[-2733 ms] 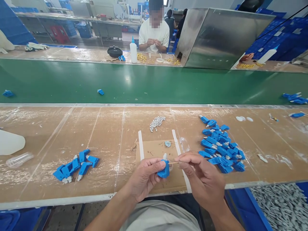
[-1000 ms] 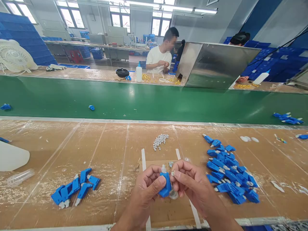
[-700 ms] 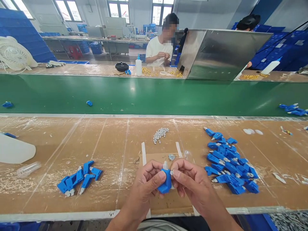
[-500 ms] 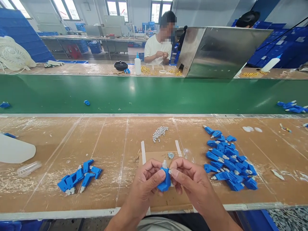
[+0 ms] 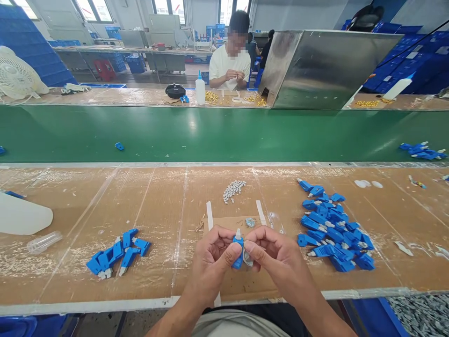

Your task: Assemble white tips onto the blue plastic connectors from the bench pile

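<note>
My left hand (image 5: 214, 252) grasps a blue piece (image 5: 238, 263) upright; my right hand (image 5: 275, 250) meets its right side, whether pinching anything I cannot tell. Blue pile (image 5: 331, 230): desk (image 5: 168, 210), right.

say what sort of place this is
Probably a factory assembly room: a long green strip, likely a conveyor belt, runs between brown worktops, a heap of blue angular plastic-looking parts lies on the near one, and a co-worker in a white shirt is across.
</note>
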`<state>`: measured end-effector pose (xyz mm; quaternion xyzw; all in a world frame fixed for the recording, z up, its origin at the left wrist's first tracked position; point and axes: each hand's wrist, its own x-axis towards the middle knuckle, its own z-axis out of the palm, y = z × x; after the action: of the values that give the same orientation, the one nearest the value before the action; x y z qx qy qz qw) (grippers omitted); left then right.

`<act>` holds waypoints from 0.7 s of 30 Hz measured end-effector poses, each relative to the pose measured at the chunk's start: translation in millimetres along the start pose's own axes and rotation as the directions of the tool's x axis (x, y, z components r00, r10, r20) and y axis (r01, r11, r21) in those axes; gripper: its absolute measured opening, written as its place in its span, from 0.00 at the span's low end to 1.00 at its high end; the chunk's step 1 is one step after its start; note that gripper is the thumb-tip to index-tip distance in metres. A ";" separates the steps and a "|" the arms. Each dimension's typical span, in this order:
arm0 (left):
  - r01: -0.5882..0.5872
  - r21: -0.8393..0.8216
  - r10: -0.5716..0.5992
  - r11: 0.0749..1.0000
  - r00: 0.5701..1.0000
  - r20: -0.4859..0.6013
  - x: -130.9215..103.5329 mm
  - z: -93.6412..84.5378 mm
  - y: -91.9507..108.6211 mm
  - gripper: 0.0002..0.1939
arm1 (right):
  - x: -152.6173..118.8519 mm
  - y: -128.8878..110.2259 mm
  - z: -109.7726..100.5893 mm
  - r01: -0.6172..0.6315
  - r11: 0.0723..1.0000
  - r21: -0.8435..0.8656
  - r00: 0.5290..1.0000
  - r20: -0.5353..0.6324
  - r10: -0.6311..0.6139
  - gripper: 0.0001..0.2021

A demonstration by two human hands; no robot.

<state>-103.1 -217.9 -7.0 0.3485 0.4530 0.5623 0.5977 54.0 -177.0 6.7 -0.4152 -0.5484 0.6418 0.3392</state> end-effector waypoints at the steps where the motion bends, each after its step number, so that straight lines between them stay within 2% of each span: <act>1: 0.004 -0.010 -0.004 1.000 1.000 0.013 0.6 -1.1 0.5 0.12 | 2.2 2.5 -1.5 -0.015 0.998 0.058 1.000 0.015 0.015 0.15; 5: 0.035 -0.053 -0.030 0.998 0.997 0.077 3.7 -4.7 3.7 0.12 | 9.1 11.2 -6.2 -0.135 0.954 0.268 0.990 0.079 0.118 0.17; 9: 0.099 -0.093 -0.088 0.991 0.989 0.121 7.1 -5.4 5.8 0.11 | 9.6 12.8 -6.3 -0.235 0.911 0.340 0.971 0.121 0.206 0.20; 11: 0.181 -0.195 -0.163 0.964 0.981 0.109 8.9 -3.4 5.7 0.11 | 8.6 10.5 -5.7 -0.237 0.906 0.350 0.971 0.112 0.211 0.19; 15: 0.352 -0.442 -0.318 0.825 0.936 0.151 11.9 3.9 7.3 0.10 | 5.8 2.5 -7.8 -0.216 0.863 0.457 0.976 0.132 0.174 0.18; 21: 0.374 -0.545 -0.307 0.751 0.927 0.213 12.9 10.7 13.7 0.07 | -0.2 -4.0 -9.1 -0.237 0.835 0.496 0.968 0.190 0.163 0.16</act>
<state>-98.5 -202.5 7.5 0.0932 0.2838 0.5339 0.7910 62.3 -172.6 10.2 -0.3185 -0.3328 0.8242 0.3294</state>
